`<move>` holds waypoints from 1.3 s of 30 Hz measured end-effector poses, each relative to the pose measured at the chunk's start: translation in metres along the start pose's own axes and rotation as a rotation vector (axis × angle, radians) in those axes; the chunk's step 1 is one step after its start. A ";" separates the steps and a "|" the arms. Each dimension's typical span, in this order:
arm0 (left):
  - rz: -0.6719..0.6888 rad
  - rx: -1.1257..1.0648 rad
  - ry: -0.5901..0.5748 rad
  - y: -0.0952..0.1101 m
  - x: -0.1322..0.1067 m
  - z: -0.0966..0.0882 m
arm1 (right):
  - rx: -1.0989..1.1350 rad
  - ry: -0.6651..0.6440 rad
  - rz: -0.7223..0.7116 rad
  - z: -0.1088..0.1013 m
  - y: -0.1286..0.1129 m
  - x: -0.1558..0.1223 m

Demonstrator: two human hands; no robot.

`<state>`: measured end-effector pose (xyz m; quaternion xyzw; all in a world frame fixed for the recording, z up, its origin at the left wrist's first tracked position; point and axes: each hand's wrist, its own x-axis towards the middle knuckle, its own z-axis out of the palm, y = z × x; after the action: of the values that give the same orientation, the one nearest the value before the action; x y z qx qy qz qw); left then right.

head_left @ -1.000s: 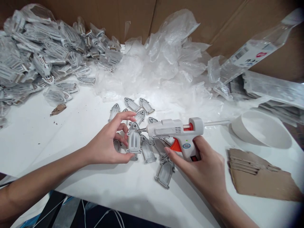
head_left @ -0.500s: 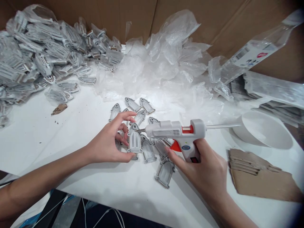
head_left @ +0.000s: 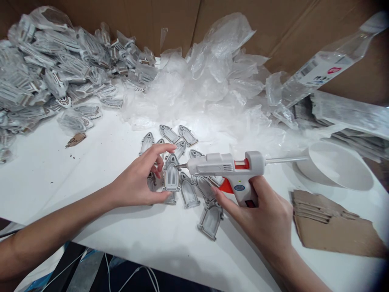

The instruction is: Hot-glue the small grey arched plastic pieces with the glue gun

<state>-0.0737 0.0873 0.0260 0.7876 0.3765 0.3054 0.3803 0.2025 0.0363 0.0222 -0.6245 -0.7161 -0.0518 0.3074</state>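
Note:
My left hand (head_left: 140, 180) pinches a small grey arch-shaped plastic piece (head_left: 172, 177) between thumb and fingers, holding it upright just above the white table (head_left: 100, 170). My right hand (head_left: 267, 221) grips a white and orange hot glue gun (head_left: 226, 168) by its handle, a finger stretched toward the trigger. The gun's metal nozzle points left and touches the top of the held piece. Several more grey arch-shaped pieces (head_left: 188, 194) lie scattered on the table under and around both hands.
A heap of bagged grey parts (head_left: 54, 69) fills the back left. Crumpled clear plastic bags (head_left: 212, 81) pile up behind the loose pieces. A white bowl (head_left: 337, 168) sits at right, brown cardboard cutouts (head_left: 331, 227) in front of it. Cardboard walls (head_left: 288, 28) close the back.
The held piece has dropped slightly lower toward the table, and the glue gun has shifted a little with its nozzle staying at the piece's top. Otherwise the scene is the same.

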 end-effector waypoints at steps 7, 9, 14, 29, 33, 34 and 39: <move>0.015 0.033 0.005 -0.002 0.000 -0.001 | -0.002 0.032 0.002 0.000 0.001 0.002; 0.015 0.037 0.010 -0.003 0.000 -0.001 | -0.010 0.025 0.017 0.000 0.001 0.002; -0.025 0.061 0.025 -0.006 0.001 -0.002 | 0.061 -0.017 0.023 0.000 0.001 0.002; -0.260 0.276 0.145 -0.014 0.022 -0.079 | 0.324 -0.145 0.294 -0.004 0.005 0.016; -0.407 0.326 -0.091 -0.022 0.019 -0.103 | 0.356 -0.153 0.307 -0.005 0.004 0.017; -0.424 0.332 -0.127 -0.027 0.018 -0.104 | 0.360 -0.149 0.303 -0.005 0.004 0.018; -0.440 0.372 -0.151 -0.040 0.012 -0.106 | 0.346 -0.134 0.269 -0.006 0.003 0.017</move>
<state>-0.1627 0.1536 0.0503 0.7637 0.5584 0.0817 0.3135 0.2066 0.0490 0.0344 -0.6544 -0.6434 0.1546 0.3659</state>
